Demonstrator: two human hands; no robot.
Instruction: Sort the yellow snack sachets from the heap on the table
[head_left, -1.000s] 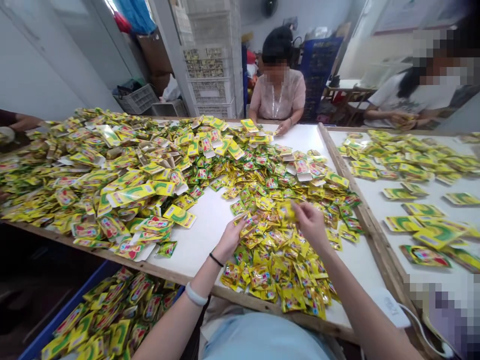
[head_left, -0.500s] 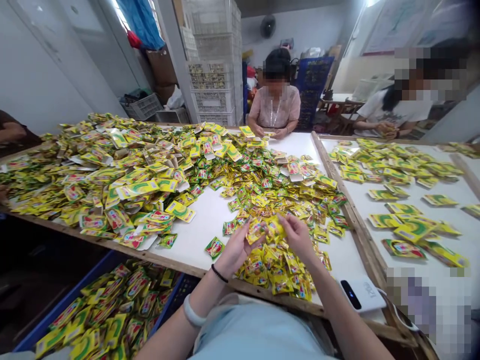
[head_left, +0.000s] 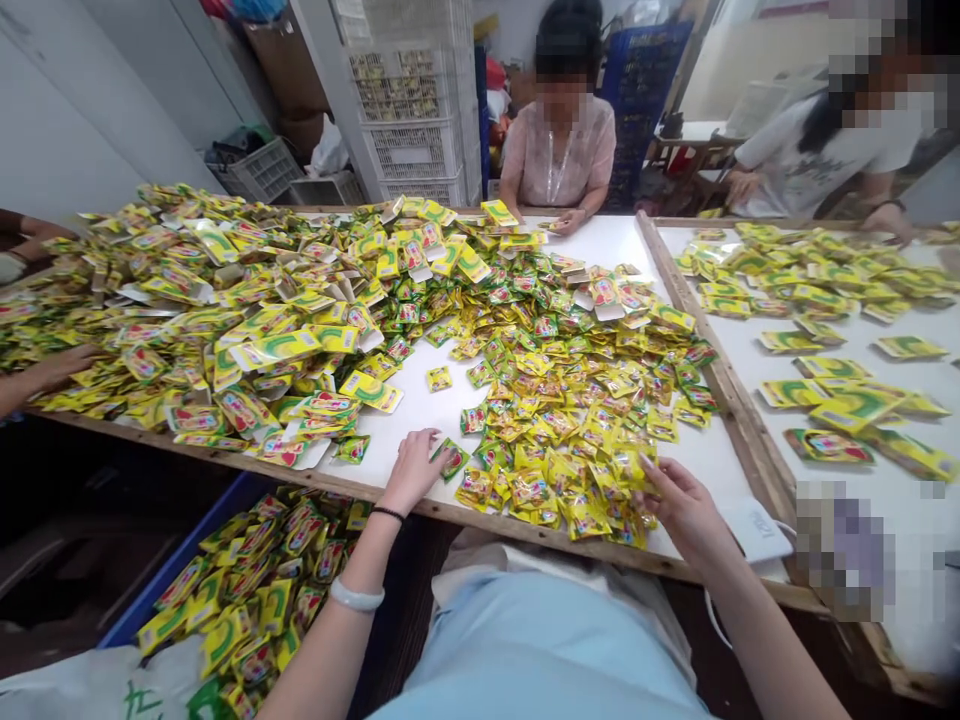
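My left hand is at the table's near edge, fingers apart, with its fingertips at a green packet. On the right, my right hand has its thumb and fingers at the edge of the heap of small yellow packets; its fingertips touch a yellow packet. A single yellow packet lies on the white surface beyond my left hand. Large flat yellow-green packs are piled on the left.
A blue crate of packs stands below the table at left. Wooden strips edge the table. A white power bank with a cable lies right. A person sits opposite; another is at right, and someone's hand reaches in left.
My hands have moved apart, left hand to the left and right hand to the right. The yellow packets between them are no longer held there. The view has tilted down.
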